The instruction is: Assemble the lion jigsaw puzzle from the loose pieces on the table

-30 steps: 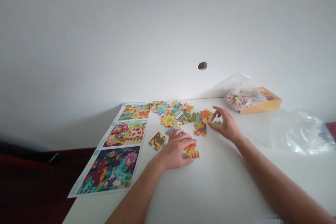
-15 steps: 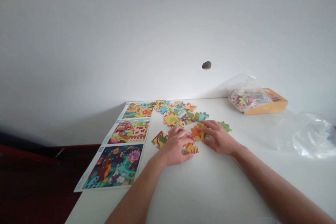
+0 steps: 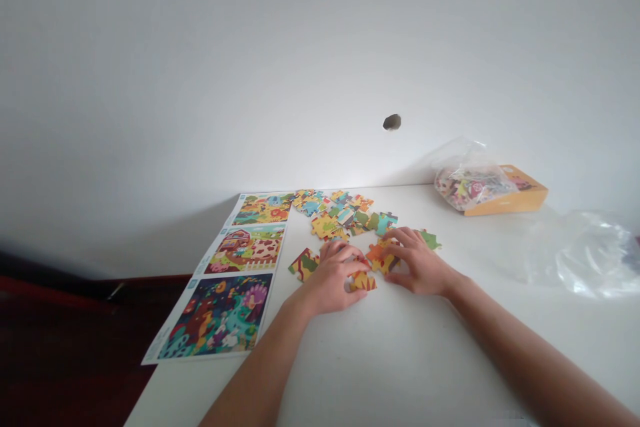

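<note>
My left hand [image 3: 340, 277] curls over a yellow jigsaw piece [image 3: 364, 281] with red-brown marks, thumb at its near edge and fingers across its far side. Just to the right, my right hand [image 3: 419, 263] grips joined-looking orange and yellow jigsaw pieces [image 3: 378, 255] between thumb and fingers. The two held parts lie flat on the table, close together; whether they touch is hidden by my left fingers. A green and dark red jigsaw piece [image 3: 305, 265] lies left of my left hand. Beyond my right hand, a green jigsaw piece [image 3: 430, 239] pokes out.
Loose jigsaw pieces [image 3: 345, 215] lie in a heap beyond my hands. A printed picture sheet [image 3: 280, 260] runs along the table's left side. At the back right a clear bag of pieces [image 3: 465, 183] rests against a yellow box [image 3: 520, 200]. Crumpled clear plastic [image 3: 595, 257] lies farther right.
My right hand's fingers have drawn in slightly around the orange and yellow pieces. My left hand stays nearly still on its piece.
</note>
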Motion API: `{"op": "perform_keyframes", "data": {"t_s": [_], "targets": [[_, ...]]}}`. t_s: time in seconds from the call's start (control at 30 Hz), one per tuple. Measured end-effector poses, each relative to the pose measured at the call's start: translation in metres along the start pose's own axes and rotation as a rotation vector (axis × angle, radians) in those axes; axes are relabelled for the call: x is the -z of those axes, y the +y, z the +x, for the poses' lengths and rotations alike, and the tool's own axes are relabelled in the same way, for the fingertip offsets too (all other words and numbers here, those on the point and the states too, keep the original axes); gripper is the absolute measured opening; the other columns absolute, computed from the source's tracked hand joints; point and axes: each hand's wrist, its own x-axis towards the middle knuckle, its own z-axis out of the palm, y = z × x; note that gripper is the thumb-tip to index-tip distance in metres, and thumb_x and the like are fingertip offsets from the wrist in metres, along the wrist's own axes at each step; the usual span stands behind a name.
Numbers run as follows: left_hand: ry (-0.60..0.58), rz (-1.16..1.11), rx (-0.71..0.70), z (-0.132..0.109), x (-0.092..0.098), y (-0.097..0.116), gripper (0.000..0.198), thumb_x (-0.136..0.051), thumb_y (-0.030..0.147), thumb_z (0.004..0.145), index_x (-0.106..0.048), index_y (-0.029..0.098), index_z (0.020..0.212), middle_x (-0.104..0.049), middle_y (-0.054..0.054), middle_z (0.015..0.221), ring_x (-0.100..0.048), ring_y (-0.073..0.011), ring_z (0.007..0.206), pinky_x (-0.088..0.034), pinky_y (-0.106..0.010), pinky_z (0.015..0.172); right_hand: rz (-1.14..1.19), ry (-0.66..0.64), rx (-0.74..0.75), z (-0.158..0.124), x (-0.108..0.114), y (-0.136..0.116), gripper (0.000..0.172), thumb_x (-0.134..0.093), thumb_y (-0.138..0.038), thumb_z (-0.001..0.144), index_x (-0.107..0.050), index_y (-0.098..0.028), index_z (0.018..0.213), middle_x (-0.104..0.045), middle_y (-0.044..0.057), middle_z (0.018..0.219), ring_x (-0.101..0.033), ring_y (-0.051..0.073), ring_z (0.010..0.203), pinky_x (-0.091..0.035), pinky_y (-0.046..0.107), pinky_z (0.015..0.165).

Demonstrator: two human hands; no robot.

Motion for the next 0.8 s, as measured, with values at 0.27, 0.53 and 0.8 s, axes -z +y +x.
{"op": "perform_keyframes", "data": {"t_s": [0.27,0.53,0.8], "targets": [[0.002,0.000,-0.002,0.0004,0.0011,-0.0005,0.031,-0.074,0.035,0.074,-0.071,0.028,0.104,-0.061,-0.003,0.112,-0.045,-0.0243,0.110,-0.029,-0.043,0.106,0.073,-0.046,0.076,0.0026,0.0001,-0.0013,0.027,-0.071,-0.029,0.076,-0.062,-0.023,0.101,-0.061,0.008,0.118,-0.049,0.029,0.114,-0.036,0.048,0.099],[-0.005,-0.018,0.005,0.0014,0.0020,-0.0005,0.045,-0.077,0.034,0.072,-0.066,0.027,0.114,-0.062,-0.002,0.113,-0.045,-0.0237,0.109,-0.028,-0.043,0.106,0.072,-0.024,0.073,0.0023,-0.0015,-0.0023,0.047,-0.076,-0.046,0.073,-0.062,-0.024,0.112,-0.062,0.007,0.103,-0.050,0.026,0.102,-0.037,0.044,0.095],[-0.012,-0.022,-0.007,0.0005,0.0026,-0.0025,0.047,-0.077,0.036,0.072,-0.065,0.028,0.117,-0.063,-0.002,0.113,-0.044,-0.0242,0.109,-0.028,-0.042,0.105,0.072,-0.045,0.052,0.0029,-0.0063,-0.0042,0.047,-0.076,-0.051,0.073,-0.065,-0.026,0.112,-0.059,0.007,0.103,-0.048,0.026,0.100,-0.037,0.044,0.095]]}}
